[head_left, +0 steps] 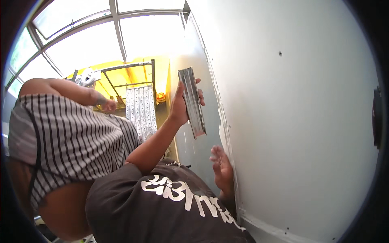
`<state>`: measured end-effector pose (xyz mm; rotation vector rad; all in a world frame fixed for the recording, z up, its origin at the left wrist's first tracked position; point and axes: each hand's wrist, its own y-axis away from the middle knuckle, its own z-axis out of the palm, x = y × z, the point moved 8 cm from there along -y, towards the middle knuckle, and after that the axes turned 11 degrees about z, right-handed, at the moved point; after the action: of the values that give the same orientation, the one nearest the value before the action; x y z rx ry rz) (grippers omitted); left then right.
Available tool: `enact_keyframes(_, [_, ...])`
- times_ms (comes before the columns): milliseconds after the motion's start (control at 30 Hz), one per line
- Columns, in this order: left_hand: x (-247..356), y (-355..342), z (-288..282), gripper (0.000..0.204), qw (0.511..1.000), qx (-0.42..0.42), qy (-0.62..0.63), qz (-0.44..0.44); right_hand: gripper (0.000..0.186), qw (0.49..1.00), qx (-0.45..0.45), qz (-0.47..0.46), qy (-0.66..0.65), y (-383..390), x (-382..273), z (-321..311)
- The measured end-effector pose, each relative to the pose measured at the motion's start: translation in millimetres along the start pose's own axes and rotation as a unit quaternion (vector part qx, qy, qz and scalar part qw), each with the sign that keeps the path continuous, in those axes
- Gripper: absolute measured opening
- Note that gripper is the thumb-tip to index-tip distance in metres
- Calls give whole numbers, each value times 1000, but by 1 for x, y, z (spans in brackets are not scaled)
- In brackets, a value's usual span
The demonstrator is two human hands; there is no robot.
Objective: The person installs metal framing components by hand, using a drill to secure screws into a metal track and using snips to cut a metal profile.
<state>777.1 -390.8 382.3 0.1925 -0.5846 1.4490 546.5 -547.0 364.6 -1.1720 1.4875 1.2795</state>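
Note:
My left hand, on a raised forearm, is closed around a long, narrow silver metal mud pan. The thumb lies along its near side and the fingertips show past its far side. The pan stands almost upright, tilted a little, and its inside is hidden. Lower down and to the right, my right hand is beside the wall edge, with its fingers partly bent and apart. White residue shows on those fingers, and I see nothing held in them. Rough white filler runs along the wall edge above that hand.
Close on my left is a person in a striped top, one arm bent. Behind them are a metal frame, a patterned white cloth and large windows. A pale wall fills the right side, with a dark object at its far edge.

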Motion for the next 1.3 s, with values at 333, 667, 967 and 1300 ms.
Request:
enact_keyframes(333, [39, -147, -67, 75, 997, 10, -10, 77, 79, 980, -88, 119, -134, -38, -8, 11])
enact_keyframes(667, [115, -229, -171, 67, 993, 61, 18, 99, 102, 954, 15, 236, -183, -31, 7, 8])
enact_keyframes(967, [215, -233, -290, 74, 986, 133, -19, 96, 77, 946, 40, 287, -145, -54, -7, 28])
enact_keyframes(1300, [361, -139, -373, 58, 920, 335, -159, 126, 50, 941, -128, 306, 69, -298, 15, 151])
